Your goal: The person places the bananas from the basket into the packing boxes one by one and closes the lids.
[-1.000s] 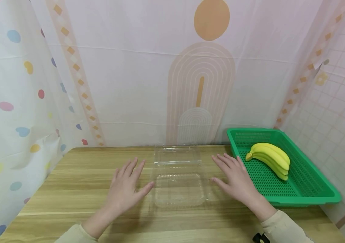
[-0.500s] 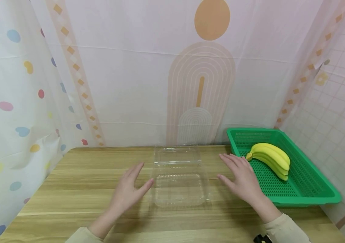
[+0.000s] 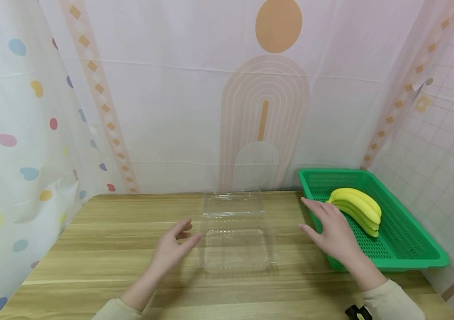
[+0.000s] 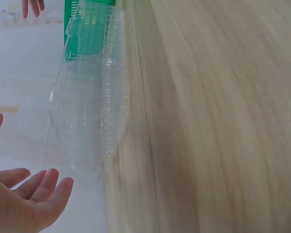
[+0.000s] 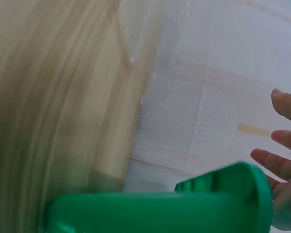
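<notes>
A person's right hand (image 3: 336, 233) hangs over the near-left side of a green basket (image 3: 403, 264), thumb and fingers spread wide with nothing between them, beside a bunch of bananas (image 3: 356, 209). Seen from the head camera, the fruit lies inside the basket at about three o'clock from those fingertips and one o'clock from the back of the hand. Its long axis runs from ten to four o'clock, the stem end toward ten, partly hidden behind the knuckles; whether the hand touches it cannot be told. The right hand is clearly the nearer of the two

At nine o'clock, well apart from the fruit, the left hand (image 3: 171, 249) is also bare of any load, its fingers loosely bent and its thumb apart from them. The thumb tip points toward two o'clock, just beside the left edge of a clear plastic container (image 3: 236, 242), its lid folded back toward twelve o'clock. The container sits between both hands on a wooden table (image 3: 91, 235)
</notes>
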Tool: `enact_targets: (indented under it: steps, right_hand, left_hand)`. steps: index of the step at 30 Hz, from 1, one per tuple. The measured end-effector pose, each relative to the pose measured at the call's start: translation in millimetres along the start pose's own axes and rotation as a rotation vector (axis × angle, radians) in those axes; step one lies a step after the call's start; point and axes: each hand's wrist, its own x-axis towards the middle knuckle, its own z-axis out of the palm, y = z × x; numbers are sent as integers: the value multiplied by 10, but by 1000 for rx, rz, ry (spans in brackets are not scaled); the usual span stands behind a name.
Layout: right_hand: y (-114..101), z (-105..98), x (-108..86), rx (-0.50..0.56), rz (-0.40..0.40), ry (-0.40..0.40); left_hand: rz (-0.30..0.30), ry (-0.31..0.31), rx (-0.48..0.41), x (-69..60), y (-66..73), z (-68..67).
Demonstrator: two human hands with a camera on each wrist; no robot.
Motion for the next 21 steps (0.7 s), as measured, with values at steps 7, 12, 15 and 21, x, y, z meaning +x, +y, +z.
enact_targets:
  steps: [7, 12, 15, 21]
  right_hand:
    - [87, -147, 29, -18, 3, 12]
    - [149, -243, 31, -24, -24, 38]
    - [187, -289, 30, -21, -38, 46]
    - [254, -398, 24, -39, -33, 33]
  left_hand:
    - [-84, -22, -80, 37, -35, -12]
    - [-137, -66, -213, 75, -88, -22]
    - [-174, -83, -303, 102, -115, -22]
    - [-208, -89, -367, 146, -162, -6]
